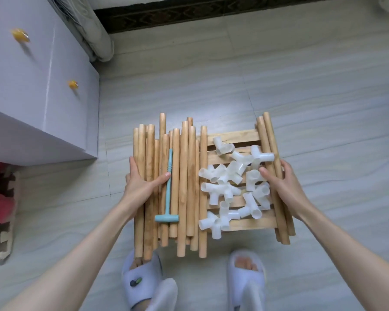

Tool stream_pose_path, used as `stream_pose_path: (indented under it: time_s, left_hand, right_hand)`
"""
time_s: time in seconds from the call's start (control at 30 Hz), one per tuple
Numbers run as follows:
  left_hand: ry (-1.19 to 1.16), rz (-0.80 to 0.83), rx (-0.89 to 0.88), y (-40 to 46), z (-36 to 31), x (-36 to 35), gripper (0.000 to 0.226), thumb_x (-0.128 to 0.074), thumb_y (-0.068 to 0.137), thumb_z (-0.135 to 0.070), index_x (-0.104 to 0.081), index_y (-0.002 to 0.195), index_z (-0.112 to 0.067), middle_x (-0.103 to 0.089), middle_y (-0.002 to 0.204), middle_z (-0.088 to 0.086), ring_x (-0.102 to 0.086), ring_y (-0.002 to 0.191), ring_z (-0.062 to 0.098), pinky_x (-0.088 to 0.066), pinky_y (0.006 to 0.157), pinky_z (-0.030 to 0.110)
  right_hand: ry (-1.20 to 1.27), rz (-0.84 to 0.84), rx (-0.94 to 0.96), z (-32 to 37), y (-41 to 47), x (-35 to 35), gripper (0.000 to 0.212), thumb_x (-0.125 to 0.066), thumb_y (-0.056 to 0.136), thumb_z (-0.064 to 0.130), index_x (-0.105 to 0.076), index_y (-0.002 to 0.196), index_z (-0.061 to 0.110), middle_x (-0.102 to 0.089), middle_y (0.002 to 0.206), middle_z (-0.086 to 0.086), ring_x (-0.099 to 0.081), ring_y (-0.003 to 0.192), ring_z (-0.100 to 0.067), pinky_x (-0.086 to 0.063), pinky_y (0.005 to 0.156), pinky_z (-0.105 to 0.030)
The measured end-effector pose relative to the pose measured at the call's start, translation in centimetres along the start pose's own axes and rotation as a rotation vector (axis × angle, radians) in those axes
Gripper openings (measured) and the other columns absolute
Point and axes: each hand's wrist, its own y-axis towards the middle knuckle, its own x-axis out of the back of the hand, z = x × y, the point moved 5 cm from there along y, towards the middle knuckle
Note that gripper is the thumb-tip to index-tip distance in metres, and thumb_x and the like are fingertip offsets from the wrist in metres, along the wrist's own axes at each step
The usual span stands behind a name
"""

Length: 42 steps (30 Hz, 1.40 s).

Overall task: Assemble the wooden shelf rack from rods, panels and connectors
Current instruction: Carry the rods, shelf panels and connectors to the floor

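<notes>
A slatted wooden panel (234, 134) is held above the floor like a tray. Several wooden rods (184, 176) lie side by side on its left half, with a small teal plastic mallet (169, 191) on top of them. A heap of white plastic connectors (231, 187) covers the right half, and two more rods (272, 158) lie along the right edge. My left hand (142, 182) grips the left edge, its thumb pressed across the rods. My right hand (281, 182) grips the right edge, thumb over the two rods there.
A lavender drawer cabinet (32, 86) with yellow knobs stands at the left. A foam puzzle mat (2, 239) lies at the lower left. Rolled bedding (97, 37) sits at the top. My feet in pale slippers (245, 279) stand on the tiled floor (301, 97) below the panel.
</notes>
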Motion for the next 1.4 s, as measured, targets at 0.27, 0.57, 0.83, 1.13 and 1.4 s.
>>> stream_pose_path:
  time_s: [0.27, 0.57, 0.83, 1.13, 1.4]
  left_hand:
    - [-0.035, 0.063, -0.010, 7.0, 8.1, -4.3, 0.141, -0.076, 0.030, -0.079, -0.004, 0.145, -0.040, -0.035, 0.146, 0.004, -0.040, 0.130, 0.025, -0.034, 0.106, 0.055]
    - [-0.140, 0.141, -0.008, 8.7, 10.6, -8.6, 0.130, -0.081, 0.041, -0.065, -0.012, 0.146, -0.034, -0.040, 0.144, 0.002, -0.045, 0.127, 0.022, -0.037, 0.106, 0.051]
    - [-0.091, 0.131, -0.033, 10.8, 9.8, -8.6, 0.121, -0.082, 0.050, -0.061, -0.016, 0.146, -0.029, -0.044, 0.140, -0.001, -0.048, 0.124, 0.020, -0.038, 0.105, 0.049]
    - [-0.012, 0.132, 0.022, 11.9, 8.8, -8.4, 0.094, -0.072, 0.080, -0.033, -0.007, 0.148, -0.032, -0.045, 0.139, 0.003, -0.049, 0.121, 0.022, -0.042, 0.099, 0.037]
    - [0.439, 0.071, -0.089, 4.8, 8.3, -6.5, 0.059, -0.051, 0.095, -0.022, -0.026, 0.147, -0.008, -0.029, 0.151, 0.010, -0.031, 0.137, 0.025, -0.027, 0.109, 0.034]
  right_hand:
    - [-0.008, -0.004, 0.023, -9.2, 7.0, -4.0, 0.046, -0.062, 0.087, 0.037, -0.044, 0.127, 0.021, -0.058, 0.116, 0.003, -0.058, 0.104, -0.014, -0.045, 0.092, -0.034]
    - [-0.040, -0.057, -0.048, -13.1, 7.6, -2.3, 0.055, -0.060, 0.088, 0.036, -0.040, 0.136, 0.018, -0.054, 0.127, 0.001, -0.052, 0.115, -0.019, -0.042, 0.100, -0.040]
    - [0.012, -0.075, -0.009, -13.9, 7.9, -3.1, 0.023, -0.059, 0.090, 0.026, -0.050, 0.111, 0.025, -0.058, 0.100, 0.009, -0.055, 0.090, -0.005, -0.041, 0.075, -0.024]
    - [-0.036, -0.026, -0.064, -13.6, 9.0, -3.3, 0.038, -0.057, 0.091, 0.028, -0.049, 0.127, 0.020, -0.059, 0.116, 0.001, -0.056, 0.103, -0.015, -0.044, 0.087, -0.031]
    - [-0.352, -0.134, -0.022, -11.4, 3.9, -2.9, 0.046, -0.050, 0.094, 0.021, -0.040, 0.136, 0.007, -0.051, 0.128, -0.008, -0.046, 0.122, -0.028, -0.038, 0.095, -0.035]
